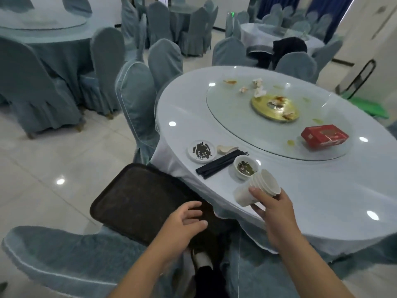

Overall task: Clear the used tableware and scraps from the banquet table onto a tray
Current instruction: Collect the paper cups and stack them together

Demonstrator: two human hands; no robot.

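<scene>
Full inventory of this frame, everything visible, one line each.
table: 1, white cloth, centre right
glass turntable: 1, clear, on the table
gold disc: 1, gold, turntable centre
scraps: several, pale and orange, on the turntable and disc
red box: 1, red, turntable's near right edge
saucer: 1, white with dark residue, table's near left edge
spoon: 1, white, beside the saucer
chopsticks: bundle, black, between saucer and bowl
bowl: 1, white with green residue, beside the cups
paper cups: nested stack, count unclear, white, in the right hand
tray: 1, dark brown, below the table's left edge
chairs: many, blue-grey covers, around the table and beyond
left hand: fingers relaxed over the tray
right hand: grips the cups
</scene>
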